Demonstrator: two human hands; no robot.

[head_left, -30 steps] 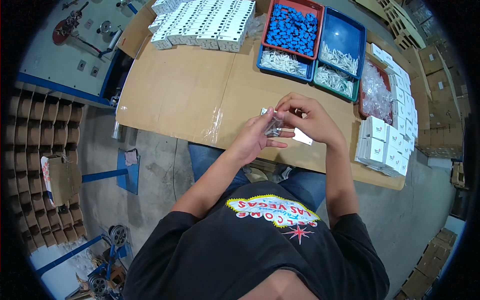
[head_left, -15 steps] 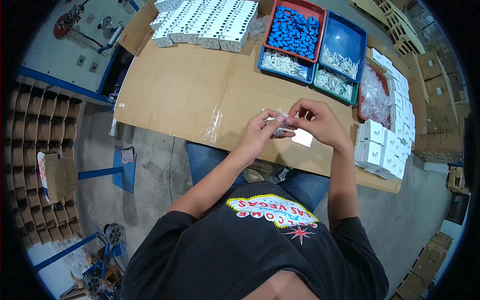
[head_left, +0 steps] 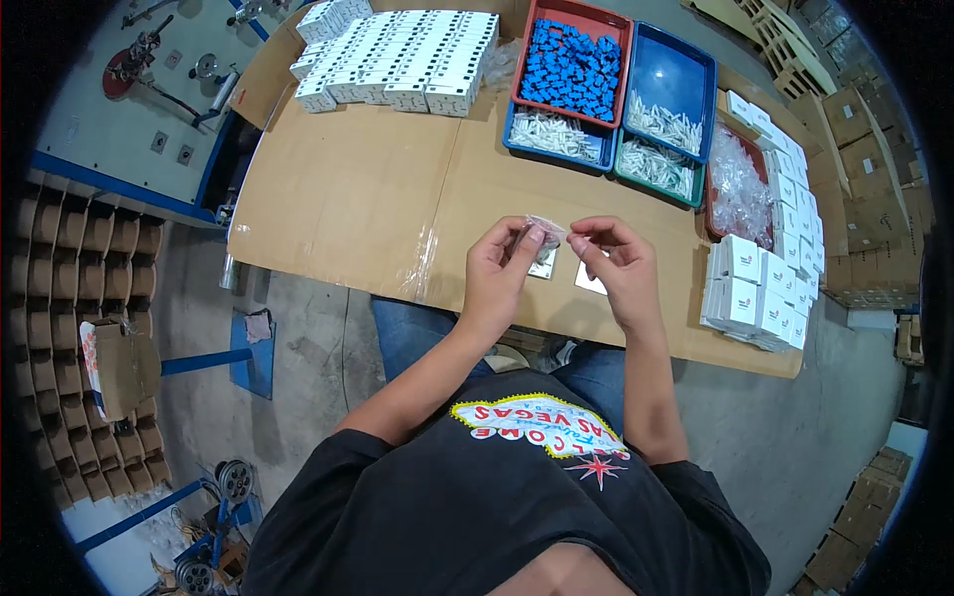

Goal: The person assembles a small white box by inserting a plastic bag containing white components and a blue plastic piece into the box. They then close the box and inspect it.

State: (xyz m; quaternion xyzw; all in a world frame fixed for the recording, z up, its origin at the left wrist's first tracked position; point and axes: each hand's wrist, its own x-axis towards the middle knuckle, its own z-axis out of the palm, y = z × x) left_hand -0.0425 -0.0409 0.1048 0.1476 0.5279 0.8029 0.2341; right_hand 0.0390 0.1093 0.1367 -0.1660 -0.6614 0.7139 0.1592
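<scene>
A small clear bag [head_left: 548, 229] is up in the air just over the near part of the table, in front of the person's torso; it is thin, glossy and crumpled, with a faint pinkish tinge along its upper edge, and its contents are too small to make out. The left hand [head_left: 500, 266] pinches it between thumb and fingers. The right hand [head_left: 627, 266] has thumb and forefinger drawn together at the bag's right edge, though whether they grasp the film cannot be told. Just below the bag shows a white piece with dark marks [head_left: 544, 266], and a plain white card [head_left: 588, 279] lies beside it, partly behind the right hand. Both rest on the cardboard-covered table [head_left: 348, 199]. Farther off, a red tray [head_left: 626, 62] of blue pieces [head_left: 574, 70] adjoins a blue tray [head_left: 671, 70] with slim white pieces [head_left: 666, 127]. Stacked white boxes [head_left: 760, 298] stand at the right, and rows of white cartons [head_left: 407, 60] fill the far left.
</scene>
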